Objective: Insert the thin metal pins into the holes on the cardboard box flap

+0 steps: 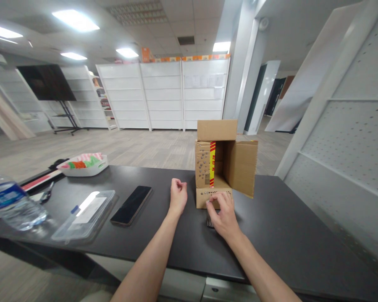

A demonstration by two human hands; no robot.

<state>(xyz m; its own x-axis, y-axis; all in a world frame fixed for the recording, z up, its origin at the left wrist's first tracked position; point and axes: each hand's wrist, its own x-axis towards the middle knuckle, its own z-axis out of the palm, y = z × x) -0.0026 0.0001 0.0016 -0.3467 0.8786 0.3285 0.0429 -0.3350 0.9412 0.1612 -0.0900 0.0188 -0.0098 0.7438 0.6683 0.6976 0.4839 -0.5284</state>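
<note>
Here you are at the counter (258,235), with the box (226,161) standing open towards you, just beyond your hands. Your right hand (211,200) is right at its lower flap (201,200), thumb and forefinger brought close in a pinch; whether something tiny sits between them, I can't tell. A dark, ridged piece (209,219) pokes out beneath. Your left hand (183,184) is curled closed beside the box, apart from it, contents hidden.

The step looks like fine fingertip work at that flap and its row of holes; the next move seems to call for a steady, precise right hand.

Now the print: yellow tape (212,163) with red marks, too small to read, then a barcode (207,179). The bottle (17,209) wears a blue label (3,196), its white lettering too blurred to read.
</note>
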